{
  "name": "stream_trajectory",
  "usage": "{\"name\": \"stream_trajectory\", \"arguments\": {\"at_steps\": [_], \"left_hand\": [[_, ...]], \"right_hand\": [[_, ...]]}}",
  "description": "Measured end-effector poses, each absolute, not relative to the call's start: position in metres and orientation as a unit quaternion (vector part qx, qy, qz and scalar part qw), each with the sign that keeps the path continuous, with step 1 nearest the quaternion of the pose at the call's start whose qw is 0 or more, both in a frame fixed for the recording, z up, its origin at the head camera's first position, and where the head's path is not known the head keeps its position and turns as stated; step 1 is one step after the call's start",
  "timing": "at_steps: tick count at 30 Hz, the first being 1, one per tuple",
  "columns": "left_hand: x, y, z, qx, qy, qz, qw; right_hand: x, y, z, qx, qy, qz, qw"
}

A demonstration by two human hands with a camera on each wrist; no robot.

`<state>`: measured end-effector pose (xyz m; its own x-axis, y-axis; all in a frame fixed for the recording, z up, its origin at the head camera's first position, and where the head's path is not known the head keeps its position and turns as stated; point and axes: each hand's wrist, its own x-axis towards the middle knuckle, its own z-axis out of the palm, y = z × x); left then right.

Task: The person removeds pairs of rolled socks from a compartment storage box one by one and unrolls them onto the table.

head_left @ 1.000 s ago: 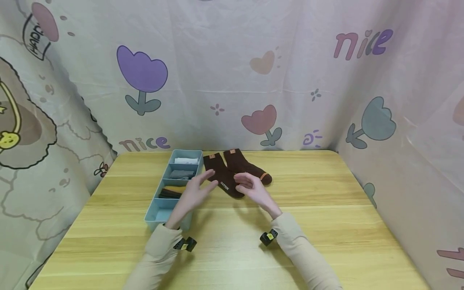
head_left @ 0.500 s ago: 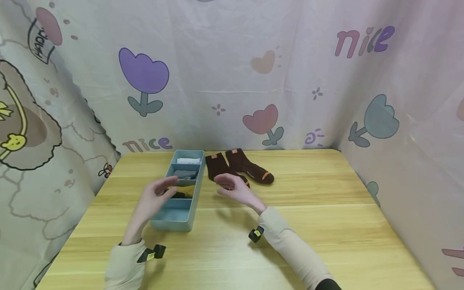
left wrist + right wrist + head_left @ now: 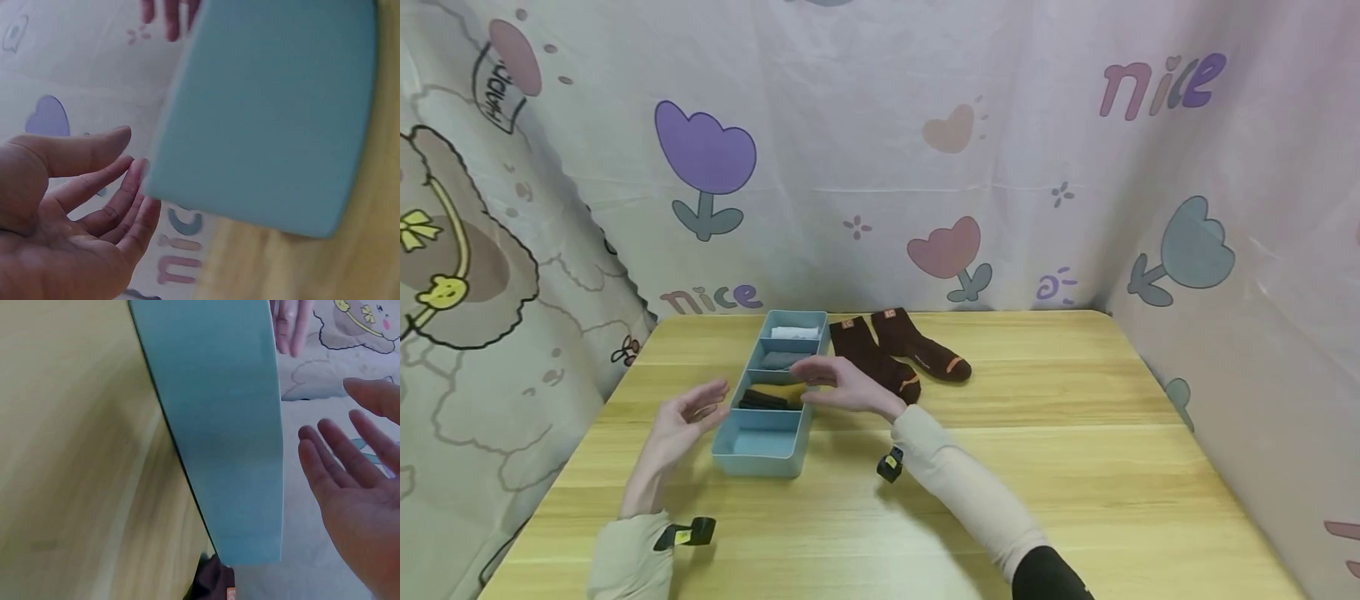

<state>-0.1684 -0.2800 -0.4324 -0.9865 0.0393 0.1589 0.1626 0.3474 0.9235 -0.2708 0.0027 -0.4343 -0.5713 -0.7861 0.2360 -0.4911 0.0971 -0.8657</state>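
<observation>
A light blue storage box [image 3: 760, 467] with a row of compartments stands left of centre. In its compartments lie a white folded item [image 3: 795, 332], a grey folded item [image 3: 784, 360], and yellow and black folded items [image 3: 786, 392]; the front compartment is bare. My left hand [image 3: 681, 421] hovers at the box's left side, fingers relaxed and holding nothing. At the right side my right hand [image 3: 850, 387] overlaps the rim in the head view; the right wrist view shows its loosely bent fingers apart from the box wall [image 3: 219, 425]. Brown socks [image 3: 880, 358] lie right of the box.
The wooden table [image 3: 1037, 458] extends to the right and in front of the box. Behind it hangs a printed curtain [image 3: 850, 150], which also covers both sides. Black wrist cameras [image 3: 891, 464] sit on both sleeves.
My left hand has moved from over the box to its left side. The right hand has moved left, away from the brown socks, to the box's right side.
</observation>
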Motion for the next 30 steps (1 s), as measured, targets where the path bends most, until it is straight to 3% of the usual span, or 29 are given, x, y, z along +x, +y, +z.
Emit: {"name": "stream_trajectory", "arguments": {"at_steps": [9,30], "left_hand": [[-0.179,-0.291,-0.456,-0.037,-0.815,-0.579,-0.020],[-0.180,-0.295,-0.470,-0.087,-0.774,-0.622,-0.083]], "right_hand": [[-0.283,-0.032,-0.425,-0.439,0.707,-0.499,0.244],[-0.297,-0.089,-0.419,-0.440,0.822,-0.262,0.250]]}}
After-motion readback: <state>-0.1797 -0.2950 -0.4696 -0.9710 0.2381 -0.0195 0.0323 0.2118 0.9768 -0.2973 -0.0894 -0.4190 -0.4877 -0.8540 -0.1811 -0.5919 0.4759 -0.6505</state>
